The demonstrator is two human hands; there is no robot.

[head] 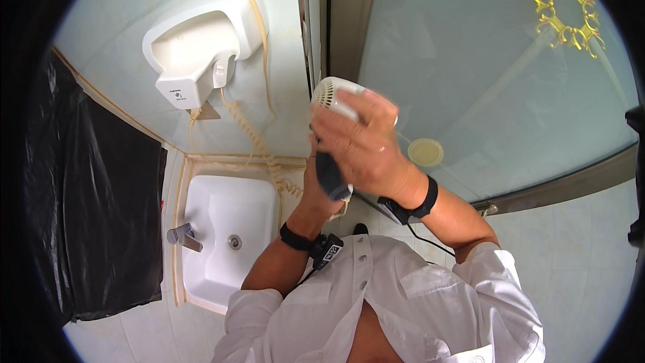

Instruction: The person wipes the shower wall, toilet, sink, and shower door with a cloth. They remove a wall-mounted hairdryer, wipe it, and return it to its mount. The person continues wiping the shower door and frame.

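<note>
A white hair dryer handset (347, 85) with a slotted grille is raised before my chest. My left hand (313, 186), mostly hidden behind, grips it from below. My right hand (365, 146), blurred, lies across the dryer's body from above. Between my hands a dark grey cloth (330, 174) covers the lower part of the handset. Its beige coiled cord (264, 148) runs up to the white wall holder (196, 48), whose cradle holds no handset.
To the left is a white washbasin (227, 272) with a chrome tap (185, 237). Black plastic sheeting (111, 186) hangs on the far left. On the right stands a frosted glass panel (453, 85) with a gold ornament (557, 25) and a round yellowish disc (426, 152).
</note>
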